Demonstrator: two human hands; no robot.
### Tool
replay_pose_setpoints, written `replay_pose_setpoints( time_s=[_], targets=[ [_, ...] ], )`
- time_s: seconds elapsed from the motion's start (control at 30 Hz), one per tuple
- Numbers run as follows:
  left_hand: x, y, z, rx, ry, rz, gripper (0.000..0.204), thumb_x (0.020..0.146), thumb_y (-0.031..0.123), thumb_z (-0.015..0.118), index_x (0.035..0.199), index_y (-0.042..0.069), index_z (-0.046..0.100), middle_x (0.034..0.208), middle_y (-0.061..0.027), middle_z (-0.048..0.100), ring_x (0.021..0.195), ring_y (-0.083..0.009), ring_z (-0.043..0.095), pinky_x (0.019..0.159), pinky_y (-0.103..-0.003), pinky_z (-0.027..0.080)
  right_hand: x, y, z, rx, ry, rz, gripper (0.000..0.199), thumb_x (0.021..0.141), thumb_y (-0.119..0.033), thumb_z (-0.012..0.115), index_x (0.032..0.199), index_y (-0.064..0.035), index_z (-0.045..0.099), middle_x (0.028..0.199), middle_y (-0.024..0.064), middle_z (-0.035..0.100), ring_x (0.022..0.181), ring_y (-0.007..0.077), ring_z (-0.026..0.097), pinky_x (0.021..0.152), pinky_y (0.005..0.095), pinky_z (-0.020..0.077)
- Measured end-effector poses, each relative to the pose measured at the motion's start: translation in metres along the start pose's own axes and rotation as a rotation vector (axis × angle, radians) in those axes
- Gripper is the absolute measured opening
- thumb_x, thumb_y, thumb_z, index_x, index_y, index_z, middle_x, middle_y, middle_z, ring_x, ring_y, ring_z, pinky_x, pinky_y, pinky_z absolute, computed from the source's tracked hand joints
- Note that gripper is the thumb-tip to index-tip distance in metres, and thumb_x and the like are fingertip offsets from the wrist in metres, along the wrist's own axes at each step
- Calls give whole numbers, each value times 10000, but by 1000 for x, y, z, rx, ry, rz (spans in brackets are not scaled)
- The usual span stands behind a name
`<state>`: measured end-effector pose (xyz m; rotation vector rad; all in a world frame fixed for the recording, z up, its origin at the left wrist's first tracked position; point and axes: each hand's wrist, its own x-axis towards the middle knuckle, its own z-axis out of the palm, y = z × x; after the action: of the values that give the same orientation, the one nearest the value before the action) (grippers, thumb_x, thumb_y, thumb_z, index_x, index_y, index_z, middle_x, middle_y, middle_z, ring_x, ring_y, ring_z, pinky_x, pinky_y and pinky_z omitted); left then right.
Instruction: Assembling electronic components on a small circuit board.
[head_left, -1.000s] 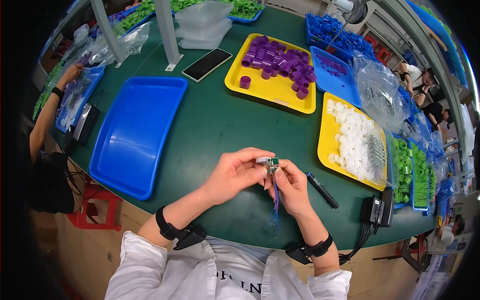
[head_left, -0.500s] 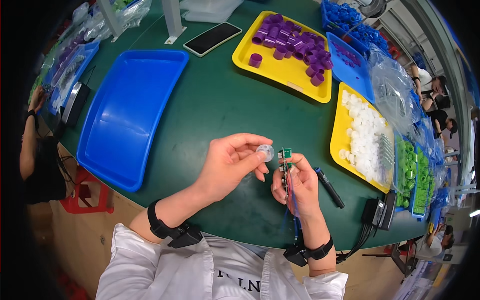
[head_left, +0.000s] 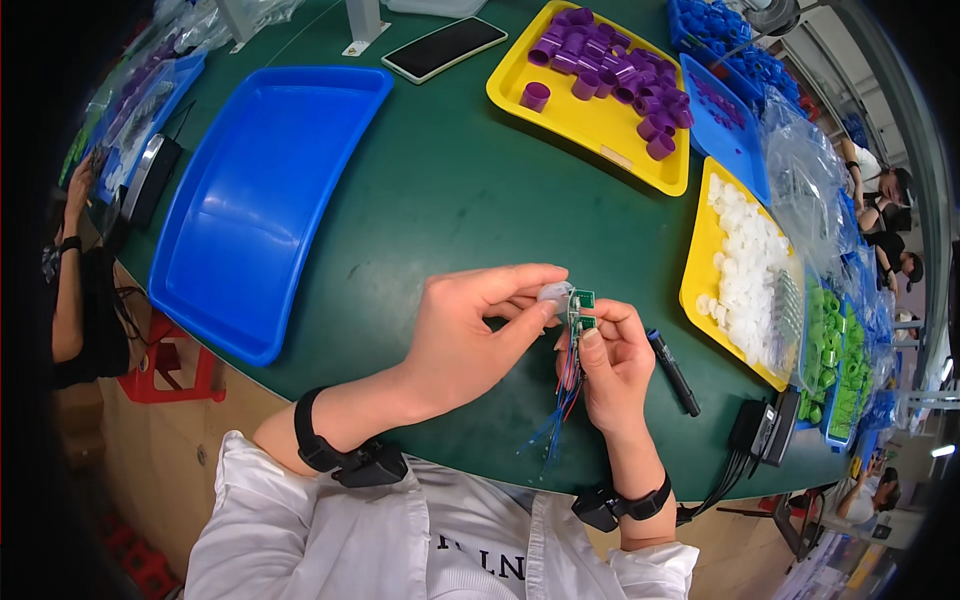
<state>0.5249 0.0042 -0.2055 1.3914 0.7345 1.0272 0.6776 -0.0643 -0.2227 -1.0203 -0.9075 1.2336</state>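
Observation:
Between thumb and fingertips, my left hand pinches a small translucent white cap. My right hand grips several small green circuit boards, with thin blue and red wires dangling below the fingers. The cap meets the upper board's edge; whether it is seated on it I cannot tell, as the fingers hide part of both. Both hands are held over the green table, near its front edge.
A bare blue tray lies left. Yellow trays hold purple cups and white caps. A black marker lies beside my right hand, a phone farther back. Black adapters and green parts are at right. Co-workers sit on both sides.
My left hand has brought the cap rightward against the boards, and the cap has turned more edge-on. The wires have swung to the left. The whole view has shifted slightly.

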Motion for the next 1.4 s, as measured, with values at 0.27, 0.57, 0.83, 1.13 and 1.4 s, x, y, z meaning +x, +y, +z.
replay_pose_setpoints(
  time_s=[0.27,0.57,0.83,1.13,1.4],
  targets=[
    [-3,10,0,290,27,123,258,762,-49,622,1017,-12,638,879,-120,674,785,-149,663,698,-241,534,-2,3,1,-144,92,-70,214,877,-56,561,1053,27,474,877,86,592,634,81,535,540,194,440],
    [1,8,-6,-201,-75,-169,213,783,-44,626,996,-56,618,940,-131,644,857,-148,635,758,-239,526,0,6,3,-586,201,-291,150,812,-35,642,923,28,564,840,98,637,704,103,592,621,213,475],
    [-4,-5,6,8,12,-128,150,756,-41,653,905,-47,637,861,-107,658,780,-135,645,708,-237,538,-1,-3,7,-999,176,-488,145,725,-17,689,831,-3,592,722,84,623,583,152,598,498,252,463],
    [71,-32,-14,462,139,-122,115,716,11,666,819,-27,635,665,-17,610,624,-62,555,578,-212,444,-1,-43,-10,-899,360,-391,123,760,-31,669,858,-9,596,706,81,615,592,139,579,521,239,447],
    [91,-46,-39,961,139,20,277,697,180,706,933,47,647,909,-135,548,919,-313,507,801,-394,418,-29,-27,-36,-820,297,-259,146,771,-77,673,883,-14,603,714,76,621,617,148,600,549,253,463]
  ],
)
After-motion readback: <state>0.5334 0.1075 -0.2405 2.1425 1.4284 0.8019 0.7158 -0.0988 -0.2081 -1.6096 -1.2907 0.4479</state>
